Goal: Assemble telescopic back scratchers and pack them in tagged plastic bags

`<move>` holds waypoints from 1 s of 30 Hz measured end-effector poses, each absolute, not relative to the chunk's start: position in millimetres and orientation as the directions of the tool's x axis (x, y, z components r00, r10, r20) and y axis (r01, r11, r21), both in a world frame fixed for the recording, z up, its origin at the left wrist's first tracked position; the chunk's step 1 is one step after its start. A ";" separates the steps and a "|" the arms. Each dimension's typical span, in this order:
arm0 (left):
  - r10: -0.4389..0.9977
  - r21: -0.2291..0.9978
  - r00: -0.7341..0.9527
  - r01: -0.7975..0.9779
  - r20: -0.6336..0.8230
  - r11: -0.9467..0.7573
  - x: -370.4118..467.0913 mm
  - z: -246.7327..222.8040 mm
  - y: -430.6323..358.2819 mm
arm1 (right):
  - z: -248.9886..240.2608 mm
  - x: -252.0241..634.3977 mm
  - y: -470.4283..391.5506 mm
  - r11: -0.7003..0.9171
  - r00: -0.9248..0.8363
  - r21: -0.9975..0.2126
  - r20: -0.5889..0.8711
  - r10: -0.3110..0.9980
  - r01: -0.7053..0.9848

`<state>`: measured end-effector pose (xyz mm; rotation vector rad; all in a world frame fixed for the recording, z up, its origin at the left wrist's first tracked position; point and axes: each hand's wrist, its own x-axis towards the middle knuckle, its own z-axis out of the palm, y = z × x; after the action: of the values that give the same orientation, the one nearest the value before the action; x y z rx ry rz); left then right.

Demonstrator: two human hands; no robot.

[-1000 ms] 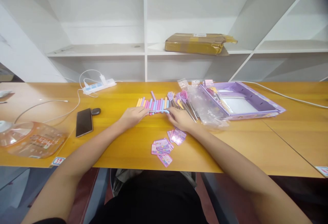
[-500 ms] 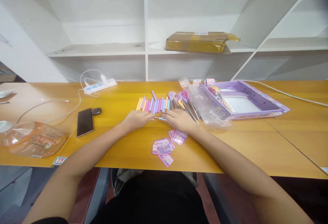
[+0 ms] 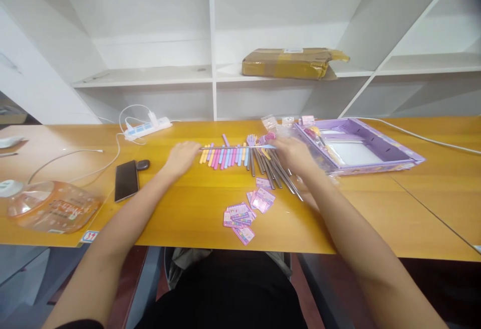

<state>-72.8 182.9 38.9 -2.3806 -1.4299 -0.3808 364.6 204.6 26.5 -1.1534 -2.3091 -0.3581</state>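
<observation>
A thin metal rod (image 3: 233, 148) with a light blue end stretches level between my hands, above the table. My left hand (image 3: 183, 156) is closed at its left end. My right hand (image 3: 293, 152) is closed round the blue end, which it partly hides. Beneath the rod lies a row of pink, purple, yellow and blue sticks (image 3: 225, 157). Right of them are back scratchers with purple (image 3: 251, 140), yellow and pink hand-shaped heads and metal shafts (image 3: 278, 171). Small pink-purple printed cards (image 3: 240, 216) lie nearer my body.
A purple box tray (image 3: 379, 143) and clear plastic wrapping (image 3: 326, 161) lie at right. On the left are a phone (image 3: 126, 181), a small black object (image 3: 143, 165), a power strip (image 3: 148, 127) and an orange bottle (image 3: 56, 206). A taped carton (image 3: 289, 63) sits on the shelf.
My hands have moved apart and up from close together, left hand leftward, right hand rightward. A long stretch of metal rod now shows between them. More shafts and cards are uncovered.
</observation>
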 end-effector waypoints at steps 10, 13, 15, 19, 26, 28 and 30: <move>0.837 -0.132 0.291 0.957 0.463 -0.259 -168.4 56.7 213.9 | 33.7 466.2 228.5 0.268 -0.097 -0.240 0.550 0.829 0.933; 0.844 -0.095 0.295 0.955 0.448 -0.283 -168.6 52.1 215.7 | 36.0 476.5 225.8 0.189 -0.016 -0.263 0.546 0.838 0.946; 0.843 -0.077 0.315 0.946 0.437 -0.314 -164.4 48.1 216.2 | 36.0 479.4 224.5 0.129 0.050 -0.289 0.541 0.840 0.949; 0.849 -0.025 0.350 0.928 0.397 -0.371 -160.8 40.2 216.2 | 34.5 479.1 221.7 -0.005 0.218 -0.380 0.520 0.826 0.925; 0.863 0.032 0.372 0.913 0.342 -0.406 -158.2 32.0 215.1 | 38.7 474.9 213.5 -0.163 0.487 -0.566 0.487 0.725 0.808; 0.866 0.029 0.357 0.920 0.350 -0.391 -155.1 28.9 214.0 | 38.9 471.8 213.0 -0.180 0.516 -0.588 0.473 0.715 0.789; 0.869 0.025 0.339 0.928 0.362 -0.372 -154.1 26.1 213.0 | 38.1 468.3 213.6 -0.172 0.513 -0.597 0.464 0.722 0.783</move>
<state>-154.1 213.0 26.1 -2.4127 -1.6402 -0.4730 468.3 213.6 38.1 -1.9217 -1.2365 -0.0928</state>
